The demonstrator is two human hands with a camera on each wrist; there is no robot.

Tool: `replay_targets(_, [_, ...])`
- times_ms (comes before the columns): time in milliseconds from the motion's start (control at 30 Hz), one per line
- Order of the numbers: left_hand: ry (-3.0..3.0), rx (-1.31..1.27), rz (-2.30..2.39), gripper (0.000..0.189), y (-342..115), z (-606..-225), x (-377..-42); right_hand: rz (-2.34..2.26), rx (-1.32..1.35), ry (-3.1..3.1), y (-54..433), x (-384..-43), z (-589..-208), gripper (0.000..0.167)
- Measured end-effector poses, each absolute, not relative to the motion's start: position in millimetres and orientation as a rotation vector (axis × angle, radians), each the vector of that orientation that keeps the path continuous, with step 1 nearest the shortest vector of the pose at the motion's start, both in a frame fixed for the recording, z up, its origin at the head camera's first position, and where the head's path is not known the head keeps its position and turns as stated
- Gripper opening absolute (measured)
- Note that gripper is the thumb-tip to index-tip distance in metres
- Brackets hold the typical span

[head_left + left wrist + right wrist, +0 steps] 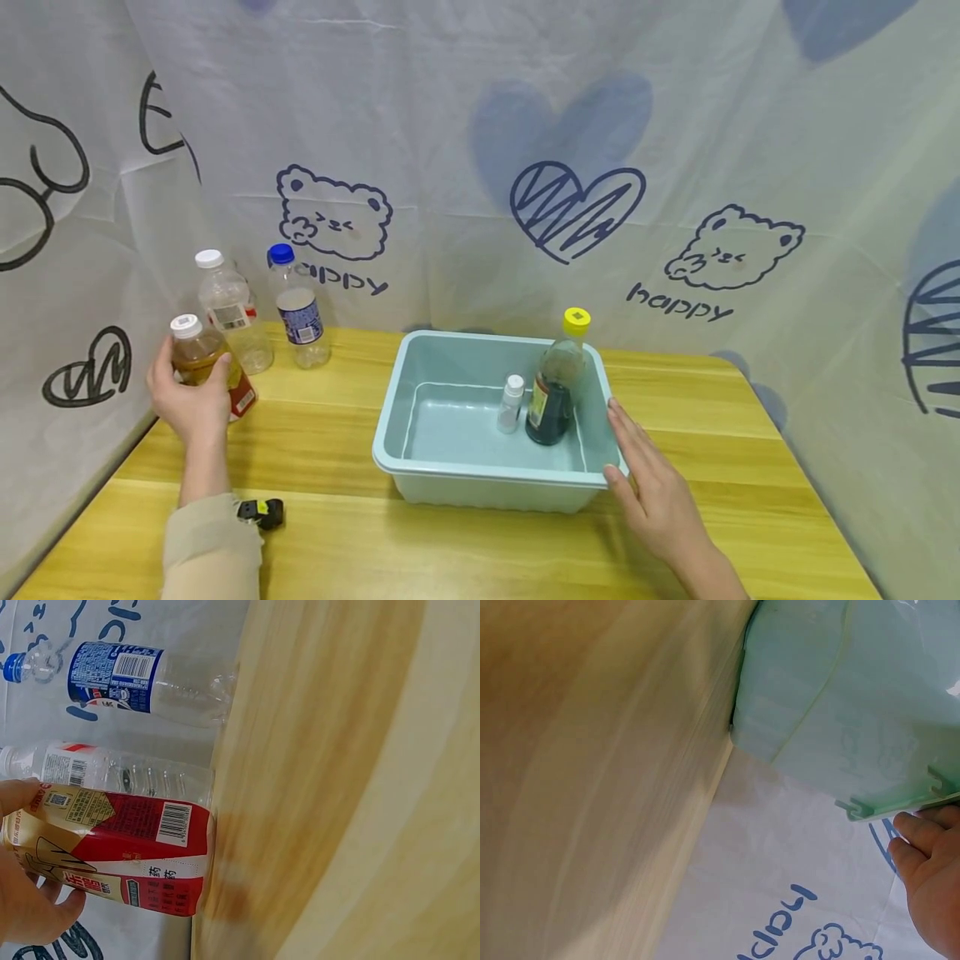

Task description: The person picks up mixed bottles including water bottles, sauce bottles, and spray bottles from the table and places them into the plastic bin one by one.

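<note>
At the table's left side my left hand (192,398) grips a white-capped bottle (120,847) with a gold and red label, fingers and thumb around its upper part. Its base is at or close to the table. Just behind it stands a clear bottle (227,300) with a white cap, partly hidden in the left wrist view. My right hand (658,487) rests with fairly straight fingers against the right rim of a pale green plastic bin (495,477). Inside the bin stand a soy sauce bottle (553,400) with a yellow cap and a small white-capped bottle (511,406).
A clear bottle with a blue cap (302,312) stands near the back curtain (442,167). On the wooden table (330,450), a small black object (261,513) with a yellow mark lies beside my left sleeve. Printed curtain also borders the table at left and right.
</note>
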State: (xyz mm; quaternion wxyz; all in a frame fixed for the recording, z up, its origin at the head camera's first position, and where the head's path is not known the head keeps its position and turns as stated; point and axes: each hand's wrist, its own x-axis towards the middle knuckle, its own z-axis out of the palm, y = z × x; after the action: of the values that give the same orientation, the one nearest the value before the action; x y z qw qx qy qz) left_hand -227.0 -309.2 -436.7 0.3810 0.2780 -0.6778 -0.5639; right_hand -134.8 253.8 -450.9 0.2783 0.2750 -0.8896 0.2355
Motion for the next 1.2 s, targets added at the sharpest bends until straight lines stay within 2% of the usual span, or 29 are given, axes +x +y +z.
replay_targets(600, [-1.716, 0.723, -1.455, 0.07, -310.9, -427.6, -225.1, 0.592, 0.742, -2.44, 255.6, -134.5, -449.7, 0.066])
replay_targets(867, [-1.706, 0.695, -1.436, 0.069, -303.5, -409.7, -218.2, 0.529, 0.814, -2.366, 256.8, -136.9, -447.8, 0.059])
replay_targets(1200, [-1.705, 0.584, -1.426, 0.069, -284.9, -379.5, -204.1, 0.474, 0.843, -2.286, 257.9, -142.3, -447.4, 0.065])
